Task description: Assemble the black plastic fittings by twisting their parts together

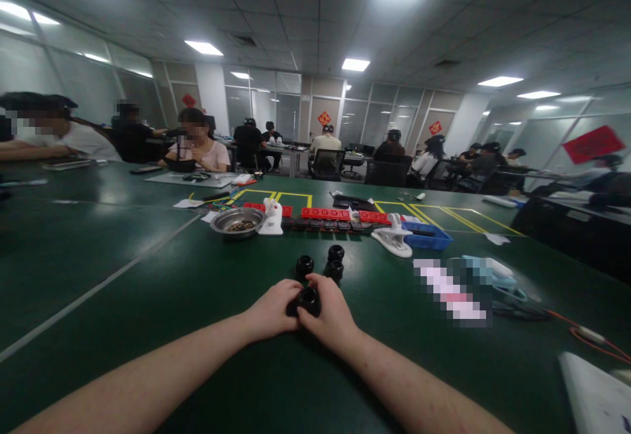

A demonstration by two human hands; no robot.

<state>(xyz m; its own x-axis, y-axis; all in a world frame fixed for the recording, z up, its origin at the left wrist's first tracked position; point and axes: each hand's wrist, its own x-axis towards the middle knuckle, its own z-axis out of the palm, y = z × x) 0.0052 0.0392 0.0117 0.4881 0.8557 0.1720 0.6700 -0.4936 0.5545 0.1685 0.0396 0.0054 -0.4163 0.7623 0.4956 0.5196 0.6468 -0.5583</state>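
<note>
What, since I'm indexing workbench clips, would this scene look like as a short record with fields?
Surface: green table
Left hand: holds one side of a black round piece
Right hand: holds its other side
Lifted or resting: cannot tell
Just beyond the hands: three similar black pieces
Farther back, left: metal bowl holding small bits, beside a white stand
Farther back, middle: row of red blocks
Farther back, right: another white stand, blue tray

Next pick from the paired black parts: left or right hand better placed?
Right hand, probably: the paired black parts stand just beyond it, while the left hand is farther over. Both hands hold another black part, so the right would release first.
</note>
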